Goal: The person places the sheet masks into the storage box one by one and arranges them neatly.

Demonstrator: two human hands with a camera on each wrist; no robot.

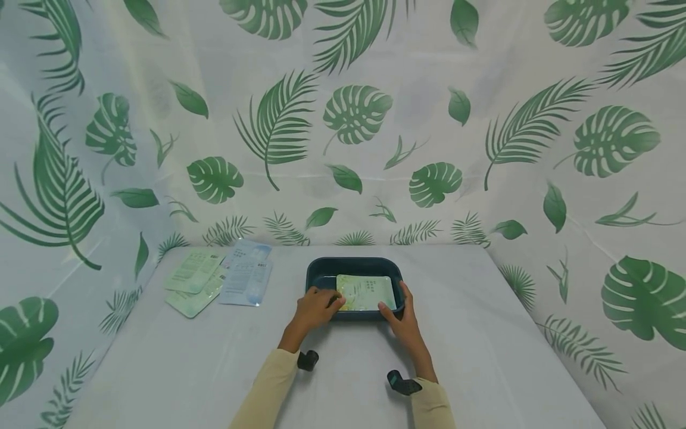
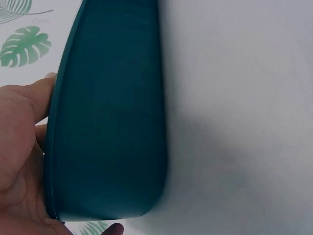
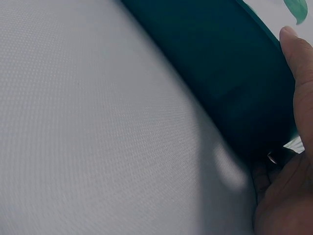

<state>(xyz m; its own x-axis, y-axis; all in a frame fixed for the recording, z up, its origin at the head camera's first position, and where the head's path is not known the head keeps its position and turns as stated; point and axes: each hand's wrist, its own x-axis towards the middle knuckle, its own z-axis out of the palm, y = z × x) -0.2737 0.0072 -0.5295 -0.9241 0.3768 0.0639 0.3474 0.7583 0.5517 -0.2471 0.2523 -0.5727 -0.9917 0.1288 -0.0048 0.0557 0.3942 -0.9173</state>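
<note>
A dark teal rectangular tray [image 1: 354, 264] stands on the white table. Flat inside it lies a pale green sheet mask packet [image 1: 370, 292]. My left hand [image 1: 315, 307] is bent over the tray's front left corner, thumb and forefinger at the packet's left edge; I cannot tell if they pinch it. In the left wrist view the thumb [image 2: 41, 95] reaches past the tray's rim. Around the front right corner, my right hand [image 1: 405, 319] grips the tray, thumb over the front rim and fingers along the right side. The right wrist view shows that thumb [image 3: 298, 54] against the tray wall [image 3: 220, 73].
Left of the tray, two green packets [image 1: 195, 271] overlap each other. Beside them lie blue packets [image 1: 246, 283], also overlapping. Leaf-printed white cloth [image 1: 370, 202] hangs behind the table [image 1: 343, 381] and along both sides.
</note>
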